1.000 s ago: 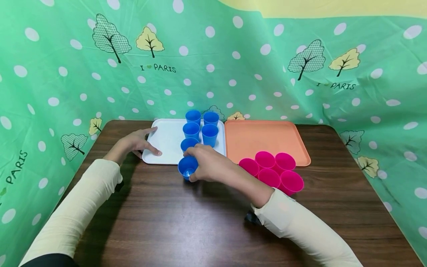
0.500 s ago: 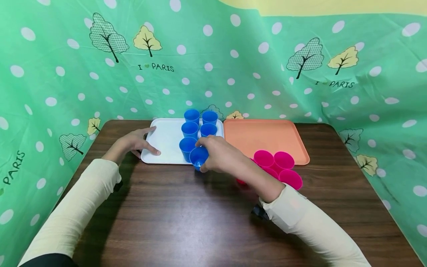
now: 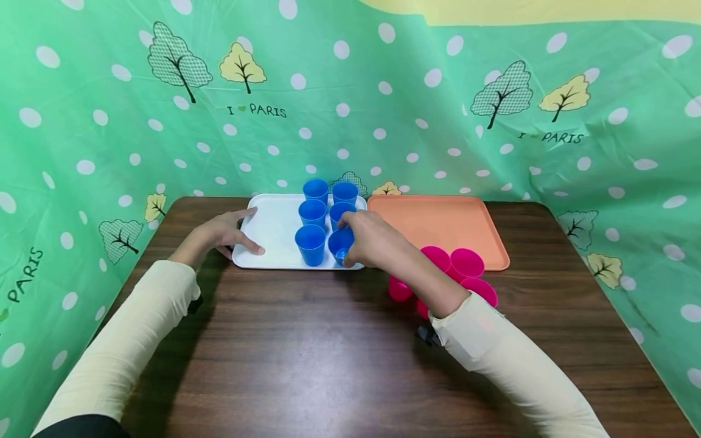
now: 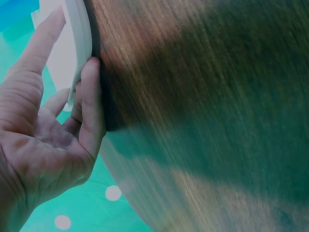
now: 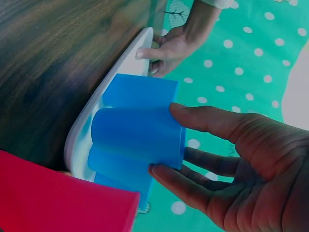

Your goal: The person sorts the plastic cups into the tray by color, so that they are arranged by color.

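My right hand [image 3: 376, 240] grips a blue plastic cup [image 3: 336, 248] near its rim, thumb on one side and fingers on the other. The cup stands upright at the front right corner of the white tray [image 3: 268, 234]. Several other blue cups [image 3: 310, 248] stand beside and behind it on the tray, in two columns. In the right wrist view the held cup [image 5: 135, 133] overlaps its neighbours. My left hand [image 3: 221, 234] holds the tray's left end, the thumb on its top and the fingers [image 4: 89, 99] along its outer edge and below.
An orange tray [image 3: 432, 222] lies against the white tray's right side. Several pink cups [image 3: 467, 263] stand in front of it, partly hidden by my right forearm. The dark wooden table [image 3: 306, 353] ends at a green dotted cloth [image 3: 350, 73].
My right hand has moved the blue cup from the table in front of the white tray, right and back, onto its front right corner. My left hand has stayed on the tray's end.
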Demonstrator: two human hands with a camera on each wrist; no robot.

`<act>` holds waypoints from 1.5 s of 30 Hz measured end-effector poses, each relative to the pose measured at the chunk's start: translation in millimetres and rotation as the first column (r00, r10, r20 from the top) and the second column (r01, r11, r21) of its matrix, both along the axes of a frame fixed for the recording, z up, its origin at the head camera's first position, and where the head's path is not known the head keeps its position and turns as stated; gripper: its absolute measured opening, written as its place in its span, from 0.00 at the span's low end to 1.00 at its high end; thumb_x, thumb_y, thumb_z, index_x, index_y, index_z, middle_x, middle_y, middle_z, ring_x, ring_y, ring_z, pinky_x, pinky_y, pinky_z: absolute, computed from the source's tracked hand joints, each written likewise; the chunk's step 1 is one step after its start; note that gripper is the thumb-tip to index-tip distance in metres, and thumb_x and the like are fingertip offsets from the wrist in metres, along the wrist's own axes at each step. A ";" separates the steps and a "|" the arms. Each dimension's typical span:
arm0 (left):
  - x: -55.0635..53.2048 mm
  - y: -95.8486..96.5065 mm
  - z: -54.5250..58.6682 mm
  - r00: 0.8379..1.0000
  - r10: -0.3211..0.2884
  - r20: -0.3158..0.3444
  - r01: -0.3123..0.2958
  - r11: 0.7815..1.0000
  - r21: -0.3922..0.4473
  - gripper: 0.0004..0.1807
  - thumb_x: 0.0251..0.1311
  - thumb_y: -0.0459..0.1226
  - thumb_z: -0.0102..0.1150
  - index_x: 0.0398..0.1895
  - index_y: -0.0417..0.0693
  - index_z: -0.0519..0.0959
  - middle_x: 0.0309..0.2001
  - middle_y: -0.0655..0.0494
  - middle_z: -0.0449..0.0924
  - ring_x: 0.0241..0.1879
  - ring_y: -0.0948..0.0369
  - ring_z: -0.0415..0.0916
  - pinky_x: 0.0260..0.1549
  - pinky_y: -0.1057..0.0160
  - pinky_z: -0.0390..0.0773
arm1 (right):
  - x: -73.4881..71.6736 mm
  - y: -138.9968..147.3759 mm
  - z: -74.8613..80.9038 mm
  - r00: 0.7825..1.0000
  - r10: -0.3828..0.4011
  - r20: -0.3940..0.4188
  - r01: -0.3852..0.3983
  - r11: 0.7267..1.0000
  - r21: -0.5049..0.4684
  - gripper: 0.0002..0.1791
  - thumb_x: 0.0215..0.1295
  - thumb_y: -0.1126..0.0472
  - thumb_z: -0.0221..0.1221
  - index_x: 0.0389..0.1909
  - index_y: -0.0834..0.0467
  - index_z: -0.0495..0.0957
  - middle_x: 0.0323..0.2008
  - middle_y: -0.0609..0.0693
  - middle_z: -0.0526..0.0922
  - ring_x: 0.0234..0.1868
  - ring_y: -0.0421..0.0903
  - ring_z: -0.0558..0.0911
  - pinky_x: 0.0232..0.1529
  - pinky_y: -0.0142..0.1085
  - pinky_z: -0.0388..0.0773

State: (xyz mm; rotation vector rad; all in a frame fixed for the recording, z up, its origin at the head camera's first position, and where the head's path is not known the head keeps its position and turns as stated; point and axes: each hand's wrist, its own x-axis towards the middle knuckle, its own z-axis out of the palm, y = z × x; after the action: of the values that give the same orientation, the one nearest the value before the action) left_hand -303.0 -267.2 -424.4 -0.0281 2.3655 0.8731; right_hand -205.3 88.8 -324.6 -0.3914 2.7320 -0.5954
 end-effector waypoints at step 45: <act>-0.4 -0.1 -0.8 1.000 -0.006 0.007 0.006 1.000 -0.021 0.76 0.59 0.51 0.88 0.96 0.61 0.37 0.91 0.27 0.36 0.70 0.38 0.75 0.47 0.48 0.94 | -9.9 4.3 -10.6 0.996 -0.086 -0.014 0.086 0.996 -0.018 0.43 0.68 0.49 0.80 0.79 0.58 0.77 0.70 0.57 0.86 0.68 0.56 0.84 0.61 0.52 0.91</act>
State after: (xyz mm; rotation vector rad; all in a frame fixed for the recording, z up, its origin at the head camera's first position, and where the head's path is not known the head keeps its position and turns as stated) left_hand -303.4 -267.2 -425.2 -0.0321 2.3673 0.8437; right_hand -215.2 93.2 -335.2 -0.2849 2.7707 -0.6414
